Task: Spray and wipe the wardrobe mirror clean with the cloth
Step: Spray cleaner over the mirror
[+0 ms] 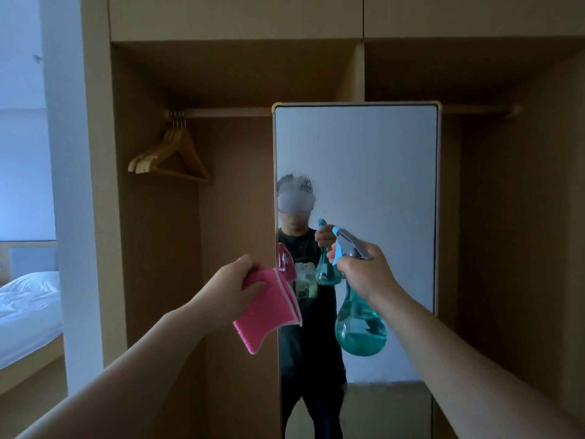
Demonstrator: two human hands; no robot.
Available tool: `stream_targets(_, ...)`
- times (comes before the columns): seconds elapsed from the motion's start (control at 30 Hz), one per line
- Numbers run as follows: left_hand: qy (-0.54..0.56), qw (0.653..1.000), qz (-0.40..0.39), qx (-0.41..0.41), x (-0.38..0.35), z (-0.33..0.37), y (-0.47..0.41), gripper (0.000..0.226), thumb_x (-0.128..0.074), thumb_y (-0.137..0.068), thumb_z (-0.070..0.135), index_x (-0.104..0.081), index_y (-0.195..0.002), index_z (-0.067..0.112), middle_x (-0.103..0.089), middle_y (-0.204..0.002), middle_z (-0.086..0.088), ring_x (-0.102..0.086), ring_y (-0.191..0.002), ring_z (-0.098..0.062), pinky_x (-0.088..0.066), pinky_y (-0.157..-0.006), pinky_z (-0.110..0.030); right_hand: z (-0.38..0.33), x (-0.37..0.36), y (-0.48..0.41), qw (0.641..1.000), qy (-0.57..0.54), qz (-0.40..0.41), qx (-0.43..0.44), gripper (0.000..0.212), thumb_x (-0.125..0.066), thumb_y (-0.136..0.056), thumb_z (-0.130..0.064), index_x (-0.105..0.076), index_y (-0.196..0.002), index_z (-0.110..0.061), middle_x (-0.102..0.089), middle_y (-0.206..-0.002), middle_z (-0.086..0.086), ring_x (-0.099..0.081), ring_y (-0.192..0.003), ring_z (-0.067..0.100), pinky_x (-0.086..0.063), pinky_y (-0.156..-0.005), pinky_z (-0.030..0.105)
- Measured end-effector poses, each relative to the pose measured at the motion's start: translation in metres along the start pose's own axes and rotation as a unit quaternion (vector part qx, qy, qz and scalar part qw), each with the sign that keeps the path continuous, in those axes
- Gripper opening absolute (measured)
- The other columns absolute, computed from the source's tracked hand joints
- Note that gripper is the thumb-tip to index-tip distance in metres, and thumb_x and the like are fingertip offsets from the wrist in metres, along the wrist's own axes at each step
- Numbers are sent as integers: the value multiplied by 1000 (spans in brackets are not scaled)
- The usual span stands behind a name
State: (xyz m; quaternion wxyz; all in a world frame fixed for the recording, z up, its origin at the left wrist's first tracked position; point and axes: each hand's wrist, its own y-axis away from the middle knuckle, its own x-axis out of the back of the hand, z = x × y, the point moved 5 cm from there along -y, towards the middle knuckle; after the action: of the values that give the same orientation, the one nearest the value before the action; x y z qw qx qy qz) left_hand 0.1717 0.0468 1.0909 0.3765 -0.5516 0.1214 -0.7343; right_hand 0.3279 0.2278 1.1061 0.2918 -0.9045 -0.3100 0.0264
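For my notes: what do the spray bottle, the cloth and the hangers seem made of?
The spray bottle looks like glossy translucent teal plastic; liquid shows through it. The cloth looks like soft matte pink fabric, hanging limp, with a pale stitched edge. The hangers look like pale wood, probably.

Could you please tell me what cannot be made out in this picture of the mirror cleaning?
Head view:
The mirror bottom: cut off by the picture's lower edge.
The spray bottle neck: hidden by the right hand.
The cloth top: covered by the left hand.
The hangers: overlapping, uncountable.
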Motion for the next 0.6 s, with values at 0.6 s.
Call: stream_targets(0.6, 10, 1000, -16, 21, -20, -19, 16, 7, -54, -95, 28, -51, -100, 32, -59, -93, 14, -59, -82, -6, -47, -62, -17, 43, 1, 20, 1000, -8, 9, -16, 18, -54, -79, 8, -63, -86, -5, -62, -92, 15, -62, -73, 12, -50, -61, 19)
